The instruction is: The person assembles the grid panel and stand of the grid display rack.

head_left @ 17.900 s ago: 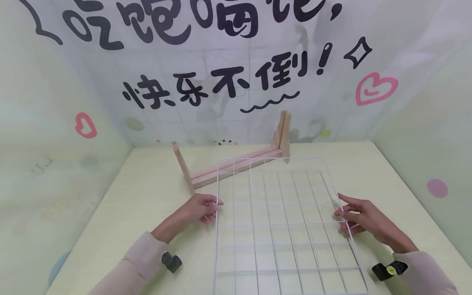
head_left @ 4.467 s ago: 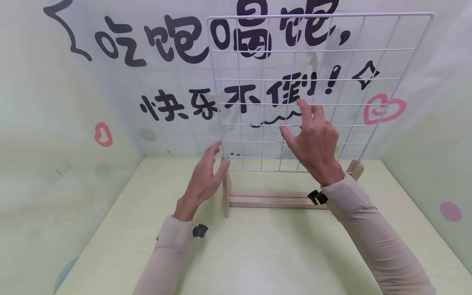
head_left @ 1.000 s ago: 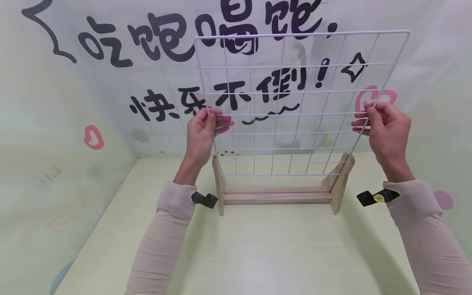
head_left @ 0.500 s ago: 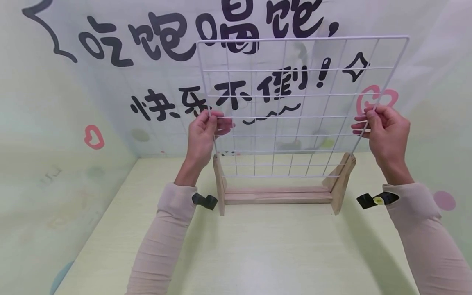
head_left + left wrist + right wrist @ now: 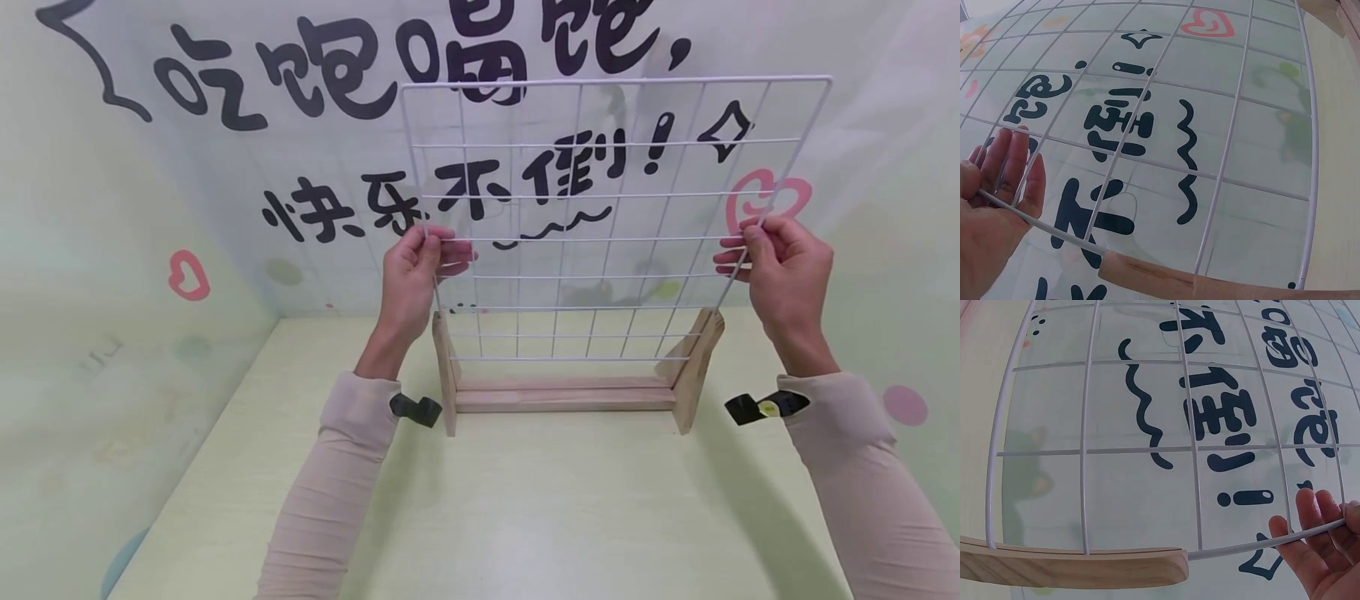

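Note:
A white wire grid panel (image 5: 615, 81) stands upright above a wooden stand (image 5: 562, 402). Its lower side edges run down between the stand's two end posts, and the bottom wire hangs above the crossbar. My left hand (image 5: 408, 279) pinches the panel's left edge about midway up, thumb in front and fingers behind. On the opposite edge, at similar height, my right hand (image 5: 787, 283) pinches the wire likewise. In the left wrist view the edge enters a post (image 5: 1147, 272) below the hand; the right wrist view shows the other edge along the right post (image 5: 1079, 569).
The stand rests on a pale tabletop (image 5: 525, 508) towards the back. A back wall sheet (image 5: 330, 150) with black lettering rises behind the panel, and patterned side walls flank the table. Black wrist cameras (image 5: 416, 408) sit near each cuff.
The panel lay flat in front of the angled stand at first; now it stands upright in the squared-up stand. My right hand moved from mid-panel to the right edge. Lately the panel sank slightly.

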`<state>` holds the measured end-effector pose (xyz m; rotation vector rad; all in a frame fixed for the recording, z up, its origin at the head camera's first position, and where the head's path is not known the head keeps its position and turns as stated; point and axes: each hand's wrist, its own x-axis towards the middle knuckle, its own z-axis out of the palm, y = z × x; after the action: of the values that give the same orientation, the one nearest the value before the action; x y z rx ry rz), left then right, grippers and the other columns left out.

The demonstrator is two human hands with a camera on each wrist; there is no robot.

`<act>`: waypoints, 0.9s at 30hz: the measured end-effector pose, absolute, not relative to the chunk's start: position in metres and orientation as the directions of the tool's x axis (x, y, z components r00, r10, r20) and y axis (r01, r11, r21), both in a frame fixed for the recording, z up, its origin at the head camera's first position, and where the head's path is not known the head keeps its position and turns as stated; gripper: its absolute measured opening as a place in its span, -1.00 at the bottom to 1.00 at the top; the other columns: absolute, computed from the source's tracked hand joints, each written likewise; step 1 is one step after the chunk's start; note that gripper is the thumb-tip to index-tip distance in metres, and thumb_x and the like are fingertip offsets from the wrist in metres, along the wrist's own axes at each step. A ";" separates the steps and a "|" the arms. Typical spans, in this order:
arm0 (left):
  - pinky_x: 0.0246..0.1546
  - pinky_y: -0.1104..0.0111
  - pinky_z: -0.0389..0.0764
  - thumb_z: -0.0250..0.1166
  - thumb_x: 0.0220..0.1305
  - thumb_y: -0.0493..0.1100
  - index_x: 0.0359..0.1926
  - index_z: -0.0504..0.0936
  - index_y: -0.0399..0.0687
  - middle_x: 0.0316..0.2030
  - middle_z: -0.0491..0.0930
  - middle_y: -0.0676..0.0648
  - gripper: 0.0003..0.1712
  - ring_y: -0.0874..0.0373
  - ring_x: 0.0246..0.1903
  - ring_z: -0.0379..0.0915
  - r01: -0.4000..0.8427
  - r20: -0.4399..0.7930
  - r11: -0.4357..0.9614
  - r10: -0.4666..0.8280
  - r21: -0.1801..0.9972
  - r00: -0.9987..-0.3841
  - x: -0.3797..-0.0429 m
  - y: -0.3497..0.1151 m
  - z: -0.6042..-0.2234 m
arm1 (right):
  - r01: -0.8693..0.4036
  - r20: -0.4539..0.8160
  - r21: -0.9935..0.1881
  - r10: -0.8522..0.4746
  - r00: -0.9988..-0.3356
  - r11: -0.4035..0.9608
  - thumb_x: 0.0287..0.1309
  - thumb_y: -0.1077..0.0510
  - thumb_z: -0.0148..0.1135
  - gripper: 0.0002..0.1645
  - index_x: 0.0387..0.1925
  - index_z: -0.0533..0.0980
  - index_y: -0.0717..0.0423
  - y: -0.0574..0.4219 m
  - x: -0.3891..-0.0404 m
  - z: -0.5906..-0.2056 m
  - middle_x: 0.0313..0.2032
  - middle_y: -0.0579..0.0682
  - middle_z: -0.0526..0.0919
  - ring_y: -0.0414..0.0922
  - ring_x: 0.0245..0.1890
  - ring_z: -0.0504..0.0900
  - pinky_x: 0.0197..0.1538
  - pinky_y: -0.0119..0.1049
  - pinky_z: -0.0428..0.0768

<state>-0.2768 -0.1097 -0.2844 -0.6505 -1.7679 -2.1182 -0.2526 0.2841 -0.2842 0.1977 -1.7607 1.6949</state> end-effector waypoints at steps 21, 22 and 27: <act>-0.04 0.27 0.72 -0.04 0.54 -0.27 -0.11 0.50 -0.22 -0.29 0.74 0.10 -0.81 0.20 -0.22 0.71 0.501 0.512 -0.157 0.042 0.851 -0.858 -0.276 -0.113 -0.298 | -0.522 0.563 -0.827 0.321 -0.761 0.211 0.34 0.21 0.20 -0.83 -0.14 0.64 0.21 0.282 -0.253 -0.291 -0.36 -0.15 0.76 -0.29 -0.46 0.74 -0.32 -0.47 0.68; -0.04 0.27 0.72 -0.04 0.54 -0.27 -0.09 0.49 -0.29 -0.29 0.74 0.11 -0.80 0.20 -0.22 0.71 0.503 0.514 -0.153 0.043 0.851 -0.857 -0.276 -0.113 -0.298 | -0.526 0.563 -0.826 0.322 -0.761 0.202 0.34 0.21 0.20 -0.83 -0.15 0.64 0.21 0.282 -0.253 -0.291 -0.36 -0.14 0.76 -0.29 -0.46 0.74 -0.32 -0.47 0.68; -0.04 0.27 0.72 -0.04 0.54 -0.29 -0.11 0.50 -0.26 -0.30 0.74 0.10 -0.82 0.20 -0.22 0.71 0.492 0.504 -0.161 0.045 0.856 -0.863 -0.276 -0.112 -0.300 | -0.526 0.558 -0.829 0.319 -0.766 0.189 0.33 0.24 0.20 -0.82 -0.12 0.64 0.23 0.282 -0.252 -0.292 -0.35 -0.13 0.76 -0.28 -0.46 0.75 -0.32 -0.46 0.68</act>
<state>-0.2761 -0.1125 -0.2998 -0.6113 -1.8061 -2.0982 -0.2524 0.2824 -0.2922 0.1943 -1.8144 1.6511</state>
